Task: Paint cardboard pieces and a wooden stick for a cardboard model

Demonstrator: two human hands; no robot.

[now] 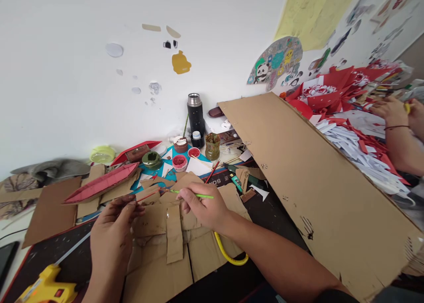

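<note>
A yellow glue gun lies nearest, at the lower left, on a dark mat. Beside it, joined cardboard pieces spread under both hands. The left hand has its grip pinched on a thin reddish strip, above the cardboard and between the hands. The right hand grips a green-handled brush, its tip at the strip's far end; whether they touch, I cannot tell. Farther on sit a pink boat-shaped piece, a dark green paint pot and a red paint pot. Behind them, a black thermos stands upright near the white wall. At the far right, another person's hands work by red and white paper.
</note>
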